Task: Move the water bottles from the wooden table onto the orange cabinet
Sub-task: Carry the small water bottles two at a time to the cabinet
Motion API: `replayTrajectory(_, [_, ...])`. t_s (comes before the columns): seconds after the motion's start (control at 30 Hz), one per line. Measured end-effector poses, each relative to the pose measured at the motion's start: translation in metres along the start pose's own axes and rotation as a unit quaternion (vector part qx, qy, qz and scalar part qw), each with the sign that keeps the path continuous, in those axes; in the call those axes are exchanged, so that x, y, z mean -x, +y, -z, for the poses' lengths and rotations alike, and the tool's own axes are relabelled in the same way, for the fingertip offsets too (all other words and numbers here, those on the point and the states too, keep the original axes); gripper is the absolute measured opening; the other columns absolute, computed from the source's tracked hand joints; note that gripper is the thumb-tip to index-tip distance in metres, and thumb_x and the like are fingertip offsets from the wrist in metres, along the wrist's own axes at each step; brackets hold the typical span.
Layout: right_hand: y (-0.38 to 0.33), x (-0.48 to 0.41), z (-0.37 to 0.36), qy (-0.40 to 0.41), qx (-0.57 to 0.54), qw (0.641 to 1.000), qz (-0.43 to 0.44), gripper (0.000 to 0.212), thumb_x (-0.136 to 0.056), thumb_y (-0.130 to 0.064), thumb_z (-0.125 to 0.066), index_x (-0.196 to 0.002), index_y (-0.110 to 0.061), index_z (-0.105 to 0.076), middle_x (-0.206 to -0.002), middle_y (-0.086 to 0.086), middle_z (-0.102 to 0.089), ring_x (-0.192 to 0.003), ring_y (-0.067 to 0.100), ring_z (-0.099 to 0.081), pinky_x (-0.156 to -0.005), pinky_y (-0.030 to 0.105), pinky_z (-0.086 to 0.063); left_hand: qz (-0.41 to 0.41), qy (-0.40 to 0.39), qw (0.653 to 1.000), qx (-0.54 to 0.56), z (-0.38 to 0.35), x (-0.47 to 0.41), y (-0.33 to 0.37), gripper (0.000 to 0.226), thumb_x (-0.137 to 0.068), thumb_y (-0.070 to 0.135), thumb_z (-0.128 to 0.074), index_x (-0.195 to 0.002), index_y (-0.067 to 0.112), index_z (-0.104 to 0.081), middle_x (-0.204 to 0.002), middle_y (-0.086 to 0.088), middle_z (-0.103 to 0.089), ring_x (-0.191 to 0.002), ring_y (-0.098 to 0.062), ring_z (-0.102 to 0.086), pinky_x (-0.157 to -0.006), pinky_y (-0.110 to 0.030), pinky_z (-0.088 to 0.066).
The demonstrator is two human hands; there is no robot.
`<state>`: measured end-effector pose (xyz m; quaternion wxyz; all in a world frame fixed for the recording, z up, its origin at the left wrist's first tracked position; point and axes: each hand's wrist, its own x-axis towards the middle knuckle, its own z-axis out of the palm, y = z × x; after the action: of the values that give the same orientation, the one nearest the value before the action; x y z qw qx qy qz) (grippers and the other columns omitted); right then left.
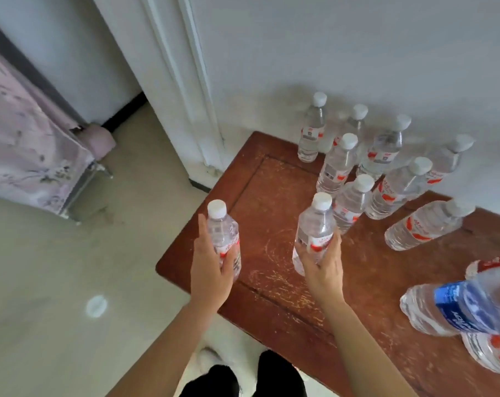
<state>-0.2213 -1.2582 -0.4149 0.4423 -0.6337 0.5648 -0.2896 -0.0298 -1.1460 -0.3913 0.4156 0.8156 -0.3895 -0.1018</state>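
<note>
My left hand (210, 267) grips a clear water bottle (224, 233) with a white cap, held upright at the left edge of the wooden table (271, 190). My right hand (324, 267) grips a second bottle (314, 227) upright above the table's middle. Several more clear bottles (340, 161) with red-and-white labels stand in a cluster at the table's far side by the wall. One bottle (423, 227) lies on its side at the right. The orange cabinet is not in view.
A blue-labelled bottle (455, 308) lies at the table's right edge with other bottles (489, 353) near it. A white door frame (180, 90) stands left of the table. A patterned purple cloth (28, 156) hangs at the far left over pale floor (71, 282).
</note>
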Motion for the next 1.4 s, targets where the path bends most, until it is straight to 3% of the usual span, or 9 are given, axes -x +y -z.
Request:
replayTrajectory(0.1, [-0.044,0.008,-0.035,-0.062,0.017,0.997,0.052,0.080,-0.096,-0.043,-0.066,-0.158,-0.035,-0.016,-0.160,-0.001,-0.035,-0.139,0.027,-0.045,-0.108,0.047,-0.041,0.007,0.056,0.996,-0.069,0.064,0.012,-0.007,0.084,-0.097,0.036,-0.057,-0.157,0.040,0.002,-0.128,-0.016,-0.052,-0.112,-0.025,-0.056,-0.090,-0.035,-0.050])
replayTrajectory(0.17, [-0.088,0.023,-0.067,-0.114,0.022,0.987,0.111,0.080,-0.095,-0.045,-0.065,-0.158,-0.036,-0.017,-0.157,-0.001,-0.037,-0.135,0.027,-0.050,-0.106,0.047,-0.046,0.023,0.123,0.986,-0.111,0.118,0.020,-0.015,0.081,-0.097,0.039,-0.054,-0.156,0.045,0.002,-0.123,-0.015,-0.053,-0.107,-0.030,-0.056,-0.081,-0.046,-0.054])
replayTrajectory(0.37, [-0.202,0.114,-0.154,-0.209,-0.019,0.920,0.331,0.076,-0.094,-0.038,-0.070,-0.156,-0.034,-0.026,-0.144,0.001,-0.045,-0.121,0.018,-0.050,-0.090,0.033,-0.043,0.067,0.278,0.927,-0.242,0.278,0.091,-0.040,0.087,-0.094,0.021,-0.066,-0.157,0.038,-0.010,-0.123,-0.019,-0.054,-0.102,-0.037,-0.056,-0.073,-0.049,-0.054])
replayTrajectory(0.53, [-0.263,0.262,-0.232,-0.271,-0.041,0.829,0.487,0.075,-0.094,-0.034,-0.071,-0.156,-0.029,-0.029,-0.132,0.008,-0.052,-0.112,0.026,-0.054,-0.088,0.039,-0.048,0.146,0.386,0.833,-0.368,0.423,0.236,-0.067,0.091,-0.083,0.013,-0.077,-0.154,0.033,-0.025,-0.118,-0.023,-0.058,-0.094,-0.040,-0.062,-0.075,-0.051,-0.055])
replayTrajectory(0.73, [-0.308,0.507,-0.317,-0.328,-0.079,0.690,0.640,0.067,-0.095,-0.029,-0.067,-0.154,-0.026,-0.037,-0.135,0.013,-0.053,-0.124,0.032,-0.049,-0.100,0.060,-0.048,0.286,0.477,0.684,-0.473,0.570,0.462,-0.097,0.088,-0.080,0.005,-0.078,-0.152,0.032,-0.035,-0.121,-0.024,-0.055,-0.100,-0.042,-0.059,-0.084,-0.055,-0.048])
replayTrajectory(0.97, [-0.309,0.742,-0.367,-0.405,-0.099,0.574,0.705,0.090,-0.071,-0.002,-0.086,-0.147,-0.029,-0.045,-0.131,0.012,-0.053,-0.121,0.026,-0.046,-0.102,0.068,-0.042,0.389,0.523,0.565,-0.505,0.637,0.661,-0.129,0.090,-0.078,-0.002,-0.076,-0.151,0.031,-0.035,-0.120,-0.025,-0.054,-0.103,-0.042,-0.055,-0.085,-0.057,-0.046])
replayTrajectory(1.17, [-0.297,0.883,-0.435,-0.436,-0.110,0.482,0.752,0.099,-0.064,-0.001,-0.087,-0.147,-0.034,-0.044,-0.130,0.010,-0.053,-0.118,0.028,-0.049,-0.110,0.066,-0.037,0.450,0.551,0.524,-0.468,0.679,0.752,-0.183,0.088,-0.078,-0.001,-0.078,-0.151,0.025,-0.035,-0.128,-0.028,-0.054,-0.106,-0.047,-0.058,-0.085,-0.060,-0.048])
replayTrajectory(1.3, [-0.308,0.971,-0.500,-0.458,-0.122,0.458,0.752,0.100,-0.064,-0.003,-0.090,-0.147,-0.034,-0.043,-0.129,0.011,-0.052,-0.117,0.035,-0.055,-0.109,0.067,-0.038,0.454,0.567,0.481,-0.491,0.739,0.793,-0.232,0.083,-0.075,-0.002,-0.081,-0.144,0.020,-0.042,-0.130,-0.027,-0.056,-0.108,-0.047,-0.059,-0.085,-0.059,-0.050])
replayTrajectory(1.4, [-0.328,1.045,-0.571,-0.453,-0.155,0.450,0.754,0.095,-0.060,-0.002,-0.091,-0.144,-0.027,-0.053,-0.125,0.015,-0.056,-0.111,0.031,-0.046,-0.096,0.067,-0.048,0.465,0.555,0.467,-0.508,0.812,0.817,-0.288,0.078,-0.075,-0.003,-0.081,-0.140,0.019,-0.046,-0.127,-0.026,-0.057,-0.111,-0.046,-0.059,-0.082,-0.058,-0.051])
